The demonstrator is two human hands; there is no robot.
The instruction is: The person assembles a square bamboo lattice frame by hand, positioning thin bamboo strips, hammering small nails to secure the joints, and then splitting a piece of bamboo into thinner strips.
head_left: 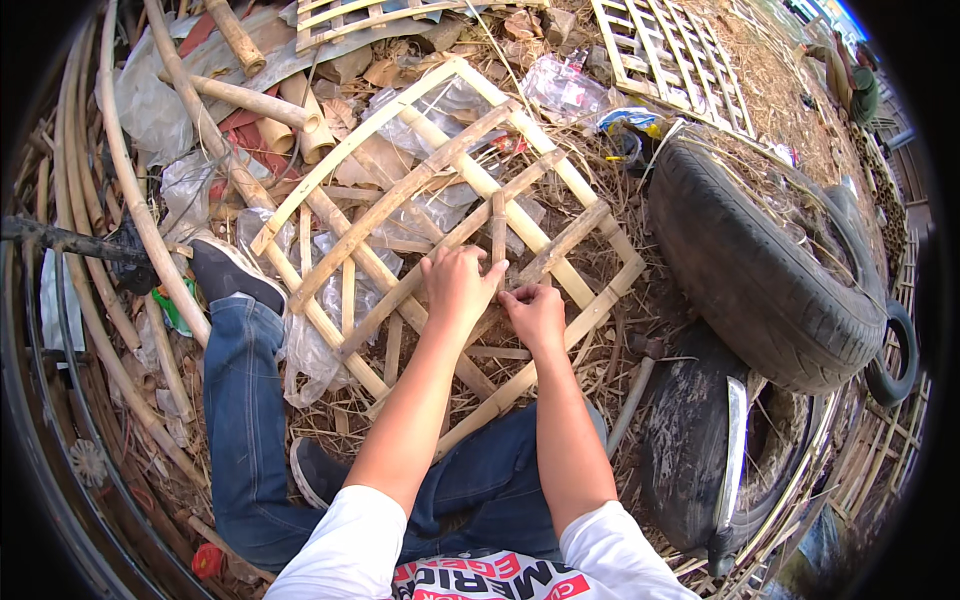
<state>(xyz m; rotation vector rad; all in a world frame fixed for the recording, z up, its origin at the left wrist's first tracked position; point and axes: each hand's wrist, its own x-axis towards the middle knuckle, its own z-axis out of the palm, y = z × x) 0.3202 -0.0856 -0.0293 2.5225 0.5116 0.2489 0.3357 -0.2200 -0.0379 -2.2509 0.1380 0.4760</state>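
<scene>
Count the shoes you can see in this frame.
2: one dark shoe left of the bamboo lattice; another dark shoe nearer the camera, just right of the left trouser leg. Any on the distant person at upper right are too small to tell.

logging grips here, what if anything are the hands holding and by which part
The left hand and right hand are at the bamboo lattice, near its middle; whether they grip it or something thin there cannot be told.
</scene>
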